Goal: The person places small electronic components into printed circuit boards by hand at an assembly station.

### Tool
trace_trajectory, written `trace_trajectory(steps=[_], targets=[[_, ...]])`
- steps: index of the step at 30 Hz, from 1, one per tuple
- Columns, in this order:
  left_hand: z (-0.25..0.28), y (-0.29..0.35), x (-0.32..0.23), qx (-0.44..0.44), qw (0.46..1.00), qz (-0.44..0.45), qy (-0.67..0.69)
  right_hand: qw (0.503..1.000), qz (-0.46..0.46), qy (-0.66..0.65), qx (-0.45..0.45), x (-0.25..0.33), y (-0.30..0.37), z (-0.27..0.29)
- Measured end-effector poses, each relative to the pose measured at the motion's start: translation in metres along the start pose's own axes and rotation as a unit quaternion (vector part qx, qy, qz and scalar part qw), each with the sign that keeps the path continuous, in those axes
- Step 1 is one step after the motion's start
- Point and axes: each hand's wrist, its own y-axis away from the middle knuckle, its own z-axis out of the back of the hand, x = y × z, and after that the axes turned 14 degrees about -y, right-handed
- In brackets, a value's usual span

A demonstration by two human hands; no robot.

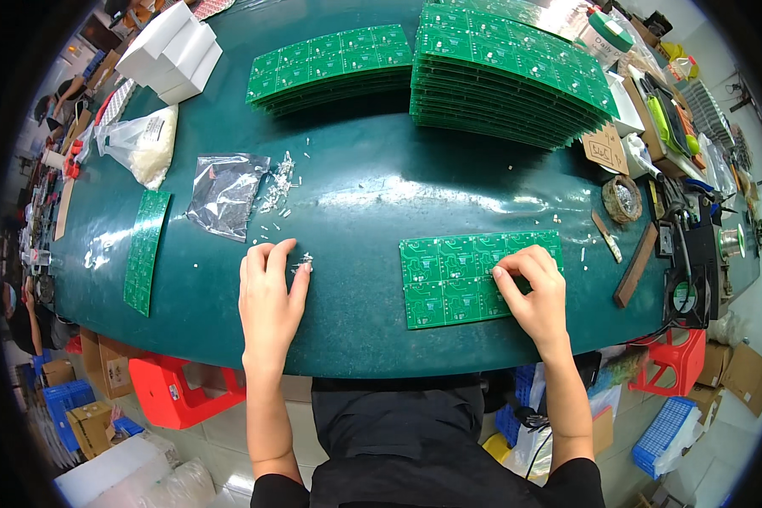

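My left hand (269,292) lies flat on the table (356,212), fingers together, tips touching a little heap of white parts (303,262); a careless sweep would scatter them. My right hand (533,292) pinches something tiny, too small to tell, over the board (449,279) before me; a slip could drop or misplace it.

Two stacks of green circuit boards (499,76) sit far on the counter (356,182). White boxes (171,51) lie far left, a clear plastic bag (224,193) nearer, a red stool (178,389) below.
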Motion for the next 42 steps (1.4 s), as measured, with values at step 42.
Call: trace_trajectory(steps=[42], targets=[[-0.003,-0.003,-0.026,0.112,0.904,0.083,0.404,0.999,0.027,0.02,0.038,0.011,-0.001,0.003]])
